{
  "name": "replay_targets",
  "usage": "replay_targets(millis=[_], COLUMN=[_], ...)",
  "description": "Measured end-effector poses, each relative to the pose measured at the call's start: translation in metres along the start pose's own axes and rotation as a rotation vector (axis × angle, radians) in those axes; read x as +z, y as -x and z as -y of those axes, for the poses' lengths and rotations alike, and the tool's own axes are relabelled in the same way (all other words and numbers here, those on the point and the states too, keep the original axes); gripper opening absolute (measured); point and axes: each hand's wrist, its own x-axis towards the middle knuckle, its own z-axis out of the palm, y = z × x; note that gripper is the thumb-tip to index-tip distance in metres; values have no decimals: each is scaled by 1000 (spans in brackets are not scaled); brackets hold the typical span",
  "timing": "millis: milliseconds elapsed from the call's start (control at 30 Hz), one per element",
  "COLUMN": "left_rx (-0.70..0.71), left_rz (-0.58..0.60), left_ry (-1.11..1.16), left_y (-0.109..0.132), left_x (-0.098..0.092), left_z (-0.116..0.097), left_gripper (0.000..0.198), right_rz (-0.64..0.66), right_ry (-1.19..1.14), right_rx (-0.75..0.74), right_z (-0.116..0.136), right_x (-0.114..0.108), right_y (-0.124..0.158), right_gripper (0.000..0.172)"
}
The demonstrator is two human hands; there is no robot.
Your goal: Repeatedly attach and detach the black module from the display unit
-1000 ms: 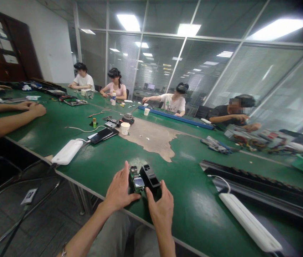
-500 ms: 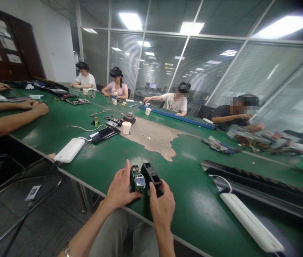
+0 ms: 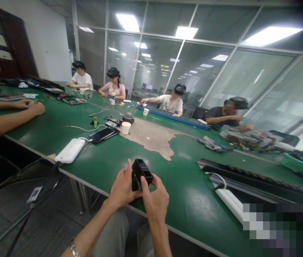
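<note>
Near the table's front edge, a black plastic housing [image 3: 144,167] with rectangular openings is gripped by my right hand [image 3: 156,195], thumb and fingers on its near end. My left hand [image 3: 121,188] is closed on a green circuit board [image 3: 135,179], thumb at its near end. The housing now lies up against the board and covers most of it. Only a narrow green edge of the board shows on the left, beside my left hand. I cannot tell how deep the board sits in the housing.
The green table [image 3: 98,167] carries a white power bank-like block [image 3: 70,150], a black phone [image 3: 102,135], a paper cup [image 3: 126,127] and, at right, long black rails [image 3: 237,178] with a white bar [image 3: 229,201]. Several people sit around it; another person's hands [image 3: 35,106] rest at left.
My right hand has brought the black housing left, over the circuit board, closing the gap between them. The board's face is now hidden. My view has shifted slightly.
</note>
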Motion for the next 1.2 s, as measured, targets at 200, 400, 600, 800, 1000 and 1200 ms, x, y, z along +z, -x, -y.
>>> replay_targets(millis=[200,400,600,800,1000,1200], left_rx=[47,50,46,70,59,58], left_rz=[-73,-41,-40,-32,-17,-38], left_ry=[-25,-32,-31,-55,-65,-42], left_y=[2,3,4,3,2,2], left_x=[3,4,5,4,5,4], left_z=[4,7,8,6,3,3], left_gripper=[115,110,112,107,105,108], right_rz=[4,86,52,-24,12,-19], right_ry=[132,232,202,100,63,33], right_rx=[-71,-55,-119,-94,-68,-94], right_z=[5,-5,-24,-26,-20,-15], right_x=[1,8,18,25,23,19], right_y=[8,19,24,26,25,21], right_gripper=[49,56,69,68,51,45])
